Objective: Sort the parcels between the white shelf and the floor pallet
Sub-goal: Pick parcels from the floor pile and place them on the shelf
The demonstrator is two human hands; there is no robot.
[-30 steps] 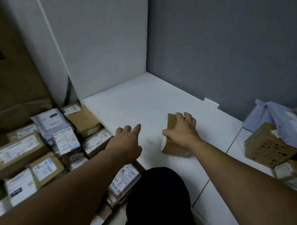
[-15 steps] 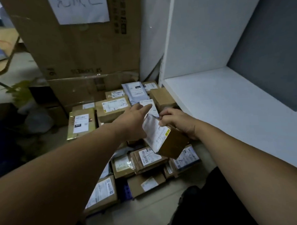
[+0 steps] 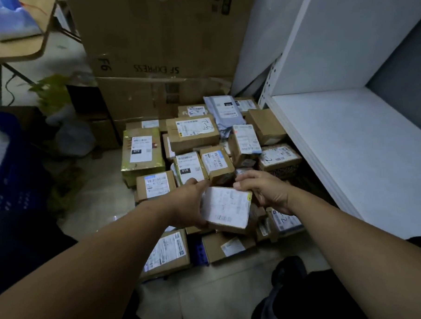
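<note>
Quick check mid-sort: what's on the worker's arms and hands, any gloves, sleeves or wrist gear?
Nothing worn that shows. The left forearm and right forearm are bare to the frame edge, with no sleeve in view. The left hand and right hand have no gloves, and no watch, band or ring is visible.

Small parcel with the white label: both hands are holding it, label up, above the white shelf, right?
Not quite. The head view shows the left hand and right hand holding the small parcel label up, but above the parcels piled on the floor, not above the white shelf, which stands off to the right.
</note>
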